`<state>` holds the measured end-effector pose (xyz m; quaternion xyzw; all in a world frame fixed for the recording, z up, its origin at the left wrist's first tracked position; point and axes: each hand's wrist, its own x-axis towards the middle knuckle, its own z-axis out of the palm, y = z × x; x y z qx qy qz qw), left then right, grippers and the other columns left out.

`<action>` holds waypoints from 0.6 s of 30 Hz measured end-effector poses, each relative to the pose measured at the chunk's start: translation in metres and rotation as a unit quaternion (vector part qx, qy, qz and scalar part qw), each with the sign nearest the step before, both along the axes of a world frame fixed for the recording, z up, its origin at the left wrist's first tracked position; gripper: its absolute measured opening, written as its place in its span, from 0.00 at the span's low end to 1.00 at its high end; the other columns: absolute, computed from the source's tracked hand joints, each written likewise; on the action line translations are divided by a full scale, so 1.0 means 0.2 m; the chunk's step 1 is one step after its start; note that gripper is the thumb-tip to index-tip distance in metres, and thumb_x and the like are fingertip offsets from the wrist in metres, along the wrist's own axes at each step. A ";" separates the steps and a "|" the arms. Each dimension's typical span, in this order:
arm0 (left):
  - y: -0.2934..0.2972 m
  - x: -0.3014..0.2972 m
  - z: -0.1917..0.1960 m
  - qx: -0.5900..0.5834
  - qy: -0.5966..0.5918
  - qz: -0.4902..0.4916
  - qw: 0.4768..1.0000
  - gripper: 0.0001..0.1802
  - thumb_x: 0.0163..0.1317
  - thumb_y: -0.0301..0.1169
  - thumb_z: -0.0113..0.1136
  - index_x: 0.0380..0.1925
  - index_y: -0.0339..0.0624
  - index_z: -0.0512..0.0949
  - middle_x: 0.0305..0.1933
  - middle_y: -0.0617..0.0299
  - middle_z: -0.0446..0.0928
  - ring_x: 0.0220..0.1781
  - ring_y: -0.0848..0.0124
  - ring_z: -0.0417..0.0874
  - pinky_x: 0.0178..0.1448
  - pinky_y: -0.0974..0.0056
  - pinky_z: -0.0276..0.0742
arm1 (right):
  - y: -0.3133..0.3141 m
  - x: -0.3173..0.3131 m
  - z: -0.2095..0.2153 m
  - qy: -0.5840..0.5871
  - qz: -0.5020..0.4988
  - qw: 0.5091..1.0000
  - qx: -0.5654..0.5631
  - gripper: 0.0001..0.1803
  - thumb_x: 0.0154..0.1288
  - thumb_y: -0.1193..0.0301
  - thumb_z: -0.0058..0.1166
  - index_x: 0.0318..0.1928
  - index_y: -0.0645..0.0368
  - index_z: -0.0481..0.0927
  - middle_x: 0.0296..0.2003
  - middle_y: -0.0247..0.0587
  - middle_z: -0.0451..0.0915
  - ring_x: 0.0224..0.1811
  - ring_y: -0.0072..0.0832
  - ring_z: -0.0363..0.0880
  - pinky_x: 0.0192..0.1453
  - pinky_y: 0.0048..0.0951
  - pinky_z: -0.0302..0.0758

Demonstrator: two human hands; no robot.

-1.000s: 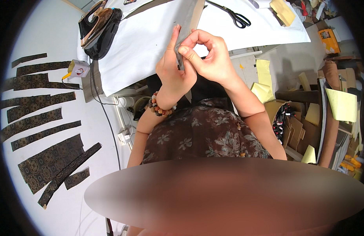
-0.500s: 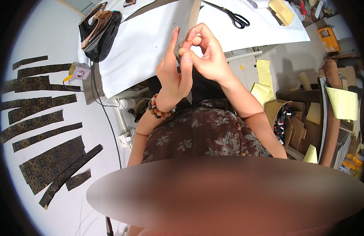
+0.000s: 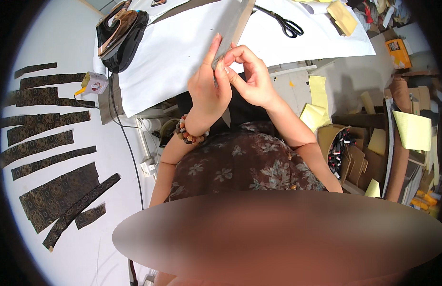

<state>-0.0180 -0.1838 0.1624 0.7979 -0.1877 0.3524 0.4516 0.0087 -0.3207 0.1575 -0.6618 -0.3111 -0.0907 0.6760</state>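
A long grey fabric strip (image 3: 229,34) with a tan edge runs from my hands toward the far edge of the view, above the white-covered table. My left hand (image 3: 206,90), with a beaded bracelet (image 3: 188,131) at the wrist, holds the near part of the strip between thumb and fingers, its index finger stretched along it. Close beside it, my right hand (image 3: 254,81) pinches at the strip's near edge with thumb and index finger. What exactly lies between those fingertips is hidden.
A clothes iron (image 3: 123,35) stands at the table's left. Black scissors (image 3: 287,26) and a yellow pad (image 3: 342,18) lie on the white sheet (image 3: 163,62). Patterned dark fabric strips (image 3: 44,138) lie at the left. Boxes with cardboard scraps (image 3: 357,162) stand at the right.
My right hand has come slightly toward me and its fingers have shifted on the strip's edge. My left hand keeps its hold. The whole view has shifted slightly.
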 end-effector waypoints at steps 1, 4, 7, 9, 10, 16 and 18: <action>0.00 0.00 0.00 -0.003 0.012 -0.003 1.000 0.25 0.74 0.25 0.49 0.69 0.30 0.68 0.57 0.48 0.83 0.36 0.61 0.89 0.41 0.64 0.83 | 0.00 0.00 0.00 -0.005 -0.002 1.000 -0.005 0.06 0.69 0.78 0.60 0.43 0.63 0.77 0.37 0.35 0.82 0.45 0.23 0.80 0.56 0.29 0.76; -0.01 -0.01 0.03 -0.036 0.024 -0.016 0.999 0.25 0.73 0.24 0.49 0.70 0.32 0.68 0.58 0.48 0.83 0.35 0.61 0.89 0.42 0.64 0.83 | -0.01 0.01 0.04 0.011 -0.013 1.000 0.014 0.05 0.68 0.77 0.61 0.42 0.63 0.79 0.38 0.35 0.83 0.45 0.23 0.80 0.57 0.30 0.76; -0.02 -0.01 0.03 -0.054 0.041 -0.031 0.997 0.23 0.76 0.27 0.48 0.68 0.31 0.70 0.66 0.49 0.79 0.51 0.68 0.88 0.51 0.68 0.81 | -0.03 0.01 0.06 -0.036 -0.048 0.997 0.041 0.05 0.68 0.77 0.62 0.42 0.63 0.80 0.38 0.37 0.83 0.44 0.23 0.80 0.58 0.29 0.75; -0.01 -0.01 0.04 -0.050 0.046 -0.021 0.997 0.25 0.75 0.25 0.48 0.69 0.31 0.68 0.61 0.49 0.82 0.39 0.63 0.87 0.44 0.65 0.81 | -0.04 0.03 0.07 -0.058 -0.060 0.995 0.053 0.05 0.68 0.78 0.61 0.42 0.63 0.81 0.39 0.38 0.84 0.45 0.24 0.81 0.59 0.29 0.75; -0.01 -0.01 0.05 -0.049 0.048 -0.019 0.997 0.25 0.74 0.24 0.48 0.70 0.32 0.68 0.58 0.49 0.83 0.33 0.61 0.87 0.40 0.63 0.81 | -0.06 0.04 0.07 -0.052 -0.085 0.994 0.042 0.04 0.68 0.78 0.61 0.42 0.64 0.81 0.38 0.38 0.84 0.45 0.25 0.81 0.59 0.29 0.75; 0.03 0.09 -0.05 -0.111 -0.040 0.045 0.992 0.18 0.77 0.28 0.47 0.60 0.30 0.76 0.42 0.56 0.88 0.26 0.81 0.80 0.31 0.73 0.74 | -0.45 0.49 -0.13 -0.091 -0.413 0.896 -0.135 0.05 0.70 0.74 0.58 0.41 0.62 0.83 0.36 0.45 0.85 0.41 0.37 0.85 0.49 0.31 0.78; 0.06 0.12 -0.04 -0.119 -0.087 0.082 0.986 0.17 0.77 0.28 0.47 0.57 0.30 0.77 0.42 0.57 0.88 0.26 0.80 0.80 0.30 0.73 0.74 | -0.72 0.71 -0.31 -0.073 -0.474 0.821 -0.310 0.07 0.65 0.76 0.58 0.43 0.60 0.85 0.41 0.49 0.85 0.44 0.45 0.82 0.53 0.41 0.78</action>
